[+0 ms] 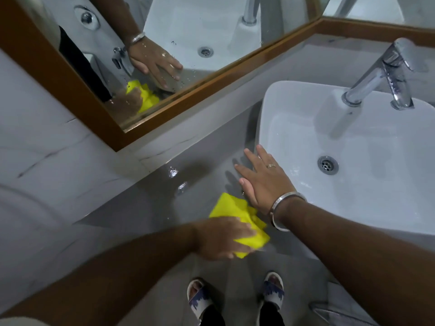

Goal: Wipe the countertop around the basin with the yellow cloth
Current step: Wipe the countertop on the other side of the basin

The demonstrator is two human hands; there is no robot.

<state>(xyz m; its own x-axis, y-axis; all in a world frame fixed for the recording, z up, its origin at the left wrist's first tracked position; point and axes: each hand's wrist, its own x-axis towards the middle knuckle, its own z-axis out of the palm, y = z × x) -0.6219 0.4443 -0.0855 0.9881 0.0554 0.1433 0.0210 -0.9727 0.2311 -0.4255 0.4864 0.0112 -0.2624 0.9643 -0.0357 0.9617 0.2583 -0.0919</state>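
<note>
Cloth (237, 214) of bright yellow colour lies crumpled on the grey surface (141, 208), a little below the centre of the frame and to the left of the white basin (294, 128). Its long axis runs from the upper left to the lower right of the frame; the upper left corner is flat and free, and the lower right end is bunched in folds near the front edge of the surface.

The left hand (222, 238) is on the lower part of the cloth and presses it down, with the fingers curled over the folds and closed on them. Its forearm comes in from the lower left of the frame. The right hand (261, 182) is just above and to the right of the cloth, with the edge of the palm touching or almost touching its upper edge; I cannot tell which. This hand is flat on the surface, palm down, with the fingers apart and pointing to the upper left, and it holds nothing. It wears a ring (270, 165) and a metal bracelet (282, 211) on the wrist. Its forearm comes from the lower right, over the front rim of the basin.

Some water shines on the surface above the cloth. The mirror (188, 43) in the upper left of the frame reflects both hands and the cloth.
</note>
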